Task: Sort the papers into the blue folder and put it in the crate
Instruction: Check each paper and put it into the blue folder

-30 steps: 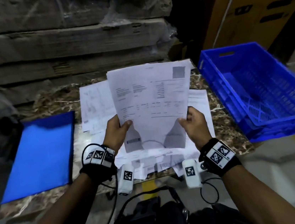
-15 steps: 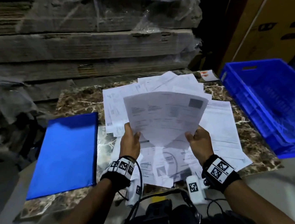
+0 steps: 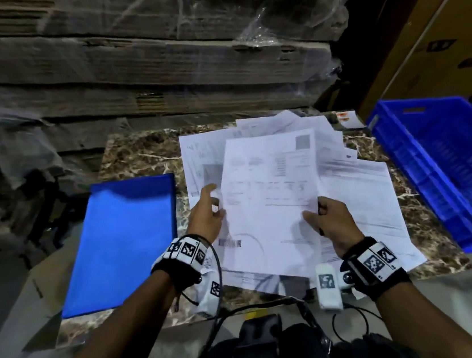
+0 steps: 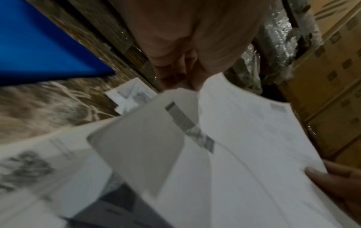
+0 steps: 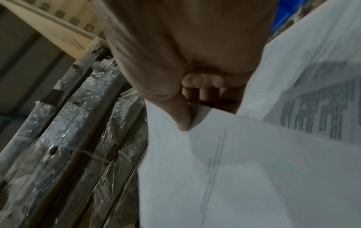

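Note:
A closed blue folder (image 3: pixel 123 243) lies flat on the left part of the marble table (image 3: pixel 136 155). Loose white papers (image 3: pixel 357 187) are strewn over the table's middle. One printed sheet (image 3: pixel 270 204) hangs just above them. My right hand (image 3: pixel 322 213) pinches its right edge, thumb (image 5: pixel 183 120) on top and fingers curled beneath. My left hand (image 3: pixel 210 205) is at the sheet's left edge with its fingers extended and no grip on it. The blue crate (image 3: pixel 450 170) stands right of the table, with nothing visible inside. The left wrist view is blurred; it shows the folder (image 4: pixel 39 46) and the sheet (image 4: pixel 244 138).
Plastic-wrapped stacks of flat cardboard (image 3: pixel 156 69) rise right behind the table. A tall brown carton (image 3: pixel 432 20) stands behind the crate. A small card with orange print (image 3: pixel 346 117) lies at the table's back right corner. A black bag (image 3: pixel 259 354) sits below, close to my body.
The sheet has come down from upright in front of me to low over the pile. My left hand has let go of its left edge and straightened its fingers; my right hand still holds it.

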Action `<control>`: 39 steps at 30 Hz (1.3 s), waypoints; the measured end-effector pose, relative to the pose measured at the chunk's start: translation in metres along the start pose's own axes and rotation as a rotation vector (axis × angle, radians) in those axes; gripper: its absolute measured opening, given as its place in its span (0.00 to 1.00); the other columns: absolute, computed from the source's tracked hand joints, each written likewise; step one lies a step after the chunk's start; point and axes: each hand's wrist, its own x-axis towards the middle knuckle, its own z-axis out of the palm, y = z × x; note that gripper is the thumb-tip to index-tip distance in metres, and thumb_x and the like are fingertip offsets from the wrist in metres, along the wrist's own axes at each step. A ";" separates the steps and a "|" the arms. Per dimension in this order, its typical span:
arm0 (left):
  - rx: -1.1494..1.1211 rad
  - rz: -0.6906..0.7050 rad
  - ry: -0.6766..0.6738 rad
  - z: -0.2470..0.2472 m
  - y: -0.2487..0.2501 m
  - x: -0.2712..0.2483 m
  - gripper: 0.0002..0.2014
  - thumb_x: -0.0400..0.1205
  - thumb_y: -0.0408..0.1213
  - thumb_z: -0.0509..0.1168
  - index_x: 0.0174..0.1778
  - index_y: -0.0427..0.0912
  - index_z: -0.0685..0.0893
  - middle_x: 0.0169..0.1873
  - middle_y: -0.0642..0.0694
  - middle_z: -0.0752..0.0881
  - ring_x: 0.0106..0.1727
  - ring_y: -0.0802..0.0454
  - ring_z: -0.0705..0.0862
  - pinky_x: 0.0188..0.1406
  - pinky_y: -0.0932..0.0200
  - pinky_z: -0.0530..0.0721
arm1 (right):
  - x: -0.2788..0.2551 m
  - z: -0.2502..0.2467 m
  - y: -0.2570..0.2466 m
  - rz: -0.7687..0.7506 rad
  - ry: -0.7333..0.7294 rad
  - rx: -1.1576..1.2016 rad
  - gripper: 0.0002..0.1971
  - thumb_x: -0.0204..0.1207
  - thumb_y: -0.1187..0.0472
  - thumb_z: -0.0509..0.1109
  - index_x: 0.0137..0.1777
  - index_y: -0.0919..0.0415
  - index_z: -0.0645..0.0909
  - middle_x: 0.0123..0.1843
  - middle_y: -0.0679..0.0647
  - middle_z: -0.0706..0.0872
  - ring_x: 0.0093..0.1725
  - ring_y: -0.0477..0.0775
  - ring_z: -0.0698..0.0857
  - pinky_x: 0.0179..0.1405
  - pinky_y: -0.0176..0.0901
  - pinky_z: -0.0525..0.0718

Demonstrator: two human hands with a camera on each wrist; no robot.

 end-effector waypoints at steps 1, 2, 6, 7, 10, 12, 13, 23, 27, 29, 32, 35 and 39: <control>-0.002 -0.041 -0.043 -0.008 -0.009 -0.001 0.30 0.81 0.27 0.64 0.77 0.48 0.60 0.53 0.42 0.81 0.45 0.43 0.83 0.38 0.55 0.82 | 0.001 0.004 0.003 0.048 -0.017 0.012 0.05 0.79 0.71 0.68 0.42 0.67 0.83 0.34 0.64 0.85 0.32 0.54 0.78 0.35 0.46 0.72; 0.030 -0.083 -0.053 -0.019 -0.022 -0.001 0.31 0.81 0.32 0.65 0.77 0.48 0.59 0.53 0.44 0.81 0.46 0.43 0.84 0.38 0.53 0.84 | 0.002 0.011 0.008 0.090 -0.026 0.025 0.03 0.78 0.70 0.69 0.46 0.69 0.84 0.42 0.72 0.85 0.37 0.60 0.79 0.39 0.49 0.72; 0.573 -0.175 -0.095 -0.061 -0.064 -0.003 0.30 0.79 0.52 0.64 0.73 0.43 0.64 0.64 0.39 0.79 0.62 0.36 0.79 0.59 0.41 0.81 | -0.003 0.035 0.018 0.235 -0.018 0.068 0.08 0.78 0.72 0.69 0.55 0.70 0.85 0.53 0.72 0.86 0.46 0.69 0.85 0.47 0.53 0.83; 0.705 -0.178 -0.120 -0.069 -0.072 -0.005 0.29 0.79 0.55 0.62 0.71 0.42 0.66 0.65 0.39 0.76 0.64 0.36 0.77 0.59 0.41 0.80 | -0.004 0.041 0.022 0.266 -0.019 0.084 0.10 0.78 0.73 0.69 0.58 0.70 0.84 0.55 0.68 0.87 0.48 0.67 0.86 0.51 0.56 0.84; 0.890 -0.205 -0.162 -0.077 -0.085 -0.011 0.35 0.77 0.64 0.58 0.74 0.45 0.63 0.69 0.40 0.70 0.69 0.37 0.71 0.58 0.40 0.79 | -0.007 0.051 0.029 0.344 0.029 0.058 0.12 0.77 0.75 0.69 0.60 0.71 0.83 0.58 0.67 0.87 0.54 0.69 0.86 0.55 0.62 0.85; 0.931 -0.233 -0.174 -0.075 -0.093 -0.012 0.40 0.76 0.68 0.57 0.77 0.46 0.59 0.71 0.40 0.66 0.70 0.37 0.69 0.57 0.39 0.79 | -0.008 0.056 0.033 0.385 0.071 0.037 0.14 0.76 0.76 0.69 0.61 0.74 0.82 0.59 0.70 0.86 0.53 0.68 0.85 0.52 0.60 0.85; 0.949 -0.244 -0.174 -0.073 -0.097 -0.014 0.41 0.75 0.69 0.57 0.77 0.46 0.58 0.72 0.40 0.65 0.71 0.37 0.68 0.57 0.39 0.79 | -0.009 0.058 0.036 0.397 0.089 0.032 0.14 0.76 0.76 0.69 0.61 0.75 0.82 0.59 0.70 0.85 0.52 0.67 0.85 0.50 0.58 0.85; 0.923 -0.288 -0.128 -0.071 -0.102 -0.014 0.27 0.79 0.54 0.64 0.66 0.39 0.68 0.65 0.39 0.70 0.69 0.37 0.69 0.60 0.41 0.77 | 0.006 0.053 0.034 0.317 0.043 0.027 0.10 0.77 0.73 0.69 0.56 0.64 0.85 0.53 0.65 0.88 0.50 0.69 0.86 0.55 0.68 0.84; 0.881 -0.288 -0.191 -0.078 -0.105 -0.004 0.22 0.79 0.47 0.65 0.61 0.36 0.71 0.62 0.36 0.78 0.67 0.34 0.72 0.58 0.42 0.79 | 0.023 0.054 0.031 0.277 -0.015 0.023 0.11 0.77 0.73 0.70 0.59 0.71 0.84 0.49 0.63 0.87 0.44 0.61 0.84 0.46 0.50 0.82; 0.822 -0.288 -0.189 -0.081 -0.106 -0.002 0.20 0.79 0.46 0.66 0.60 0.36 0.71 0.58 0.33 0.82 0.64 0.32 0.76 0.55 0.42 0.80 | 0.031 0.054 0.030 0.259 -0.037 -0.012 0.09 0.76 0.74 0.69 0.55 0.72 0.85 0.39 0.59 0.87 0.35 0.55 0.81 0.36 0.42 0.78; 0.742 -0.322 -0.142 -0.079 -0.100 -0.005 0.24 0.79 0.46 0.67 0.64 0.36 0.70 0.55 0.32 0.84 0.59 0.32 0.81 0.52 0.46 0.80 | 0.038 0.051 0.028 0.295 -0.101 -0.069 0.16 0.79 0.75 0.66 0.29 0.64 0.76 0.15 0.42 0.74 0.17 0.43 0.70 0.23 0.37 0.68; 0.710 -0.335 -0.115 -0.077 -0.093 -0.008 0.26 0.80 0.45 0.67 0.67 0.37 0.66 0.52 0.33 0.85 0.55 0.33 0.83 0.49 0.46 0.78 | 0.048 0.047 0.032 0.296 -0.161 -0.126 0.15 0.79 0.73 0.64 0.29 0.71 0.75 0.21 0.53 0.76 0.21 0.50 0.73 0.26 0.37 0.68; 0.732 -0.363 -0.097 -0.076 -0.087 -0.008 0.28 0.78 0.39 0.67 0.71 0.39 0.63 0.53 0.32 0.84 0.55 0.31 0.83 0.49 0.43 0.79 | 0.055 0.043 0.037 0.314 -0.229 -0.173 0.09 0.77 0.73 0.63 0.36 0.70 0.81 0.25 0.58 0.80 0.23 0.57 0.76 0.24 0.42 0.78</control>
